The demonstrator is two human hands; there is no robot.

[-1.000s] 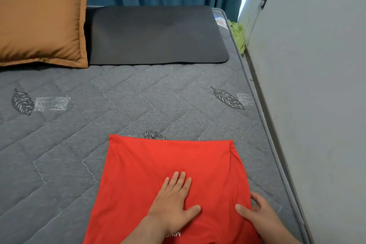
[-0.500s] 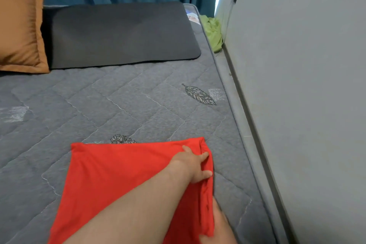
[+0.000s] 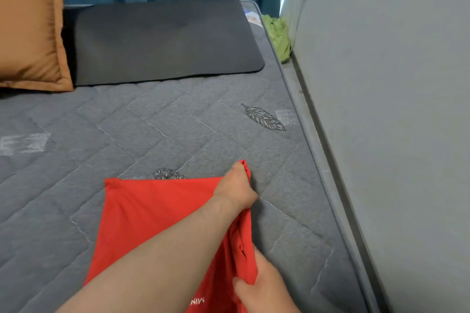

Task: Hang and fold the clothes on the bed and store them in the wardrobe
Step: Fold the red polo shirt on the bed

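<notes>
The red shirt [image 3: 152, 216] lies flat on the grey mattress [image 3: 127, 134], near its right edge by the wall [image 3: 381, 109]. The left hand [image 3: 235, 188] reaches across and grips the shirt's far right corner, and the right hand [image 3: 262, 284] pinches the near right edge, lifting that side. Bare mattress stretches left and ahead to a black pillow [image 3: 162, 38].

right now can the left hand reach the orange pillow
Probably not: the left hand grips the shirt corner, and the pillow lies well beyond it at the head of the bed.
</notes>
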